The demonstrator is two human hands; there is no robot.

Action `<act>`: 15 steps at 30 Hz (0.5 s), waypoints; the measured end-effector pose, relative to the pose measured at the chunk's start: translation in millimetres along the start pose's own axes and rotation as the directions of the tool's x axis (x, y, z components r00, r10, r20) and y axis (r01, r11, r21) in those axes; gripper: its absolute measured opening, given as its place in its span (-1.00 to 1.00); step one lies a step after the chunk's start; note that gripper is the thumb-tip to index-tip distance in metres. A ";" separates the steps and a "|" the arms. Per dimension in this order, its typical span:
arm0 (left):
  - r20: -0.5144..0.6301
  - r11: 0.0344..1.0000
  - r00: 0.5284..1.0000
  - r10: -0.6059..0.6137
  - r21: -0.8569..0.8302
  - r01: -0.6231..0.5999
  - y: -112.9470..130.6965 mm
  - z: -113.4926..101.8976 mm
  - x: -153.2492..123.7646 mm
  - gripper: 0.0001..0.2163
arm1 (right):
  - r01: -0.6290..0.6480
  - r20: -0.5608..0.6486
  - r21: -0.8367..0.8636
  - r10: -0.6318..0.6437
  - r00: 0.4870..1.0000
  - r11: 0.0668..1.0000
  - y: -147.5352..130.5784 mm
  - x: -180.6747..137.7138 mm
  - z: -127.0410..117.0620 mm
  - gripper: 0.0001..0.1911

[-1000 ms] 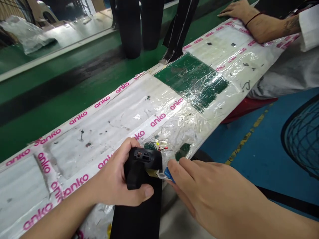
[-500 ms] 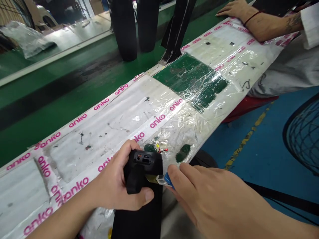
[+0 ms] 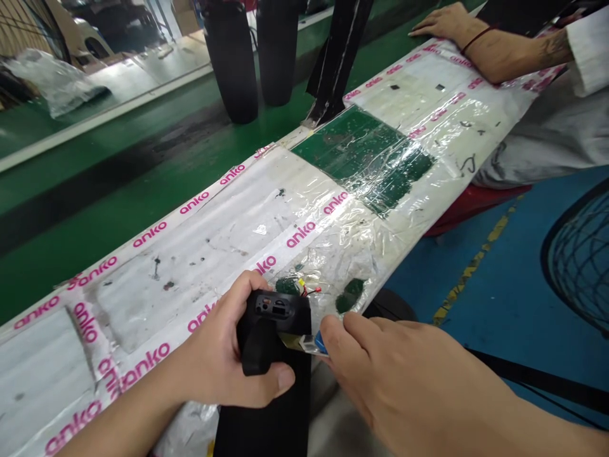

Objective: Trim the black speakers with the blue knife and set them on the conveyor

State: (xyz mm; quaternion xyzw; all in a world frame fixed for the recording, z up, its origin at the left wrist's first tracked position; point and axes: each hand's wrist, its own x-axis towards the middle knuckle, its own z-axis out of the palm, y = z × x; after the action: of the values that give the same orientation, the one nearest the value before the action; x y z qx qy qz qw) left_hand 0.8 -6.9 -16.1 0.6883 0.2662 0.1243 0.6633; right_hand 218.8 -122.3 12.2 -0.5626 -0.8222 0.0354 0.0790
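**Q:** What does the left hand [image 3: 223, 365] hold?

**A:** A black casing [image 3: 269, 330]. The fingers are wrapped over its far side and the thumb is pressed along its near side, so the hand is clamped on it. The casing sits just above the near edge of the bench [image 3: 200, 247], open end up.

**Q:** And the right hand [image 3: 385, 374]?

**A:** Its fingertips are drawn together on a small blue part [image 3: 320, 343]. This part touches the right side of the casing by a flat, silvery tab. The fingers cover most of the contact, so the pinch appears firm but is not fully visible.

**Q:** What lies just beyond the casing?

**A:** Thin red and yellow wires [image 3: 310, 291] on the crinkled clear film near the bench's near edge. Pink-lettered tape [image 3: 301, 233] crosses the film farther in.

**Q:** And farther out?

**A:** A green patch [image 3: 361, 155] lies under the film toward the far end. A co-worker's hand [image 3: 442, 22] rests flat at the far right corner. Beyond the bench's far edge, two black cylinders [image 3: 231, 63] stand upright on a green belt [image 3: 118, 165].
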 end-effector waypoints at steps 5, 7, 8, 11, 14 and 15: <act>0.000 0.998 0.998 -0.060 0.030 0.060 7.0 1.7 -0.6 -0.50 | 0.012 0.084 -0.098 -0.004 0.996 0.995 -2.1 2.9 -3.0 -0.45; -0.005 0.995 0.997 -0.083 0.053 0.083 11.0 2.7 -0.6 -0.52 | 0.010 0.127 -0.087 0.001 0.992 0.996 -1.0 4.6 -6.0 -0.51; -0.010 0.993 0.995 -0.096 0.067 0.097 13.0 3.2 -0.7 -0.53 | 0.003 0.164 -0.075 0.009 0.986 0.997 -0.1 6.2 -8.0 -0.55; -0.031 0.982 0.990 -0.140 0.123 0.143 18.3 4.6 -0.4 -0.55 | -0.008 0.307 -0.045 0.022 0.952 0.999 3.1 15.5 -15.7 -0.60; -0.048 0.965 0.985 -0.167 0.198 0.173 22.0 6.9 1.5 -0.56 | -0.026 0.442 -0.041 0.041 0.896 0.999 5.8 29.9 -24.3 -0.62; -0.048 0.959 0.984 -0.170 0.221 0.176 22.6 8.1 2.2 -0.56 | -0.027 0.472 -0.033 0.039 0.881 0.999 7.0 34.0 -27.6 -0.65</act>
State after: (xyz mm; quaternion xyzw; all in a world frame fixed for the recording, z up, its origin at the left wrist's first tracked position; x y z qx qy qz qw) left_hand 11.4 -12.1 4.9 0.7311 0.3471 0.0450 0.5857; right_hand 217.8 -88.9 41.5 -0.5518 -0.8074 0.1624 -0.1314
